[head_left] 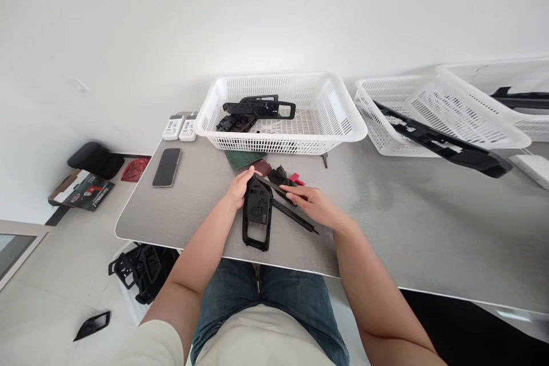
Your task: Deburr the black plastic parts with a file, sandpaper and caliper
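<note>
My left hand grips the upper end of a black moulded plastic frame, which stands on the grey table top with a rectangular opening in its lower half. My right hand lies across a long thin black plastic strip, and its fingers reach towards a dark piece. I cannot tell if those fingers grip anything. A small red piece sits just beyond my right fingertips, and a brown sheet lies beyond the frame.
A white slotted basket holding black plastic parts stands at the table's back edge. Further baskets sit to the right. A phone and two white labelled devices lie left. A green sheet touches the basket. Black parts lie below the table.
</note>
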A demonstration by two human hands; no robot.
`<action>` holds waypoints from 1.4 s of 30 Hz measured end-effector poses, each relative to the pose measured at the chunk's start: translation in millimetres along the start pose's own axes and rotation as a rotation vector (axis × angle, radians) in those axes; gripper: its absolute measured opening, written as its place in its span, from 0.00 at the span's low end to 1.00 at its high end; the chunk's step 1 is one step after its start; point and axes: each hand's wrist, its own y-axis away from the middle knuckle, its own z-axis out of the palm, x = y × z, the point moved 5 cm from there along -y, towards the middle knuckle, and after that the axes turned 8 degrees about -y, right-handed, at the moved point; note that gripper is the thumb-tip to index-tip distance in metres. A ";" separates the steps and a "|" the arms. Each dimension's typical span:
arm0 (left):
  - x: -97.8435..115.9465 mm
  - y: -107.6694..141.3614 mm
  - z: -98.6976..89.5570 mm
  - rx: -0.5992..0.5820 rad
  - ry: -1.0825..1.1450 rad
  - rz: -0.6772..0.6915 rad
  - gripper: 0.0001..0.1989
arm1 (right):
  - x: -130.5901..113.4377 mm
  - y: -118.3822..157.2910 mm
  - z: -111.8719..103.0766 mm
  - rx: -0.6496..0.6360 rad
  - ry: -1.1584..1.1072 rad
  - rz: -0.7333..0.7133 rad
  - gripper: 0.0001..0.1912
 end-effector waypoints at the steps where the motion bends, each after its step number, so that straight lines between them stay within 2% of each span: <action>1: 0.1 0.0 0.0 0.000 -0.015 0.000 0.19 | 0.5 0.4 0.6 -0.013 -0.001 0.013 0.23; 6: 1.3 1.2 2.7 -0.015 -0.034 0.002 0.19 | 3.7 3.2 -2.6 -0.024 -0.005 0.099 0.25; 14: 0.8 -1.5 -1.2 0.004 -0.039 0.003 0.18 | 1.8 4.4 -0.8 -0.018 -0.087 0.078 0.21; 26: 3.8 0.6 -0.3 0.030 -0.023 0.000 0.18 | 6.8 3.6 -1.1 -0.035 -0.018 0.136 0.24; 32: 6.1 3.7 0.2 0.030 0.005 -0.036 0.16 | 0.1 5.0 -3.8 -0.019 0.074 0.050 0.22; 38: 3.3 1.2 -3.9 0.005 0.050 -0.093 0.16 | -2.8 5.3 -10.5 0.076 0.211 -0.074 0.20; 42: 3.9 0.5 -6.0 0.004 0.038 -0.104 0.15 | -6.0 5.4 -6.7 0.038 0.226 -0.129 0.20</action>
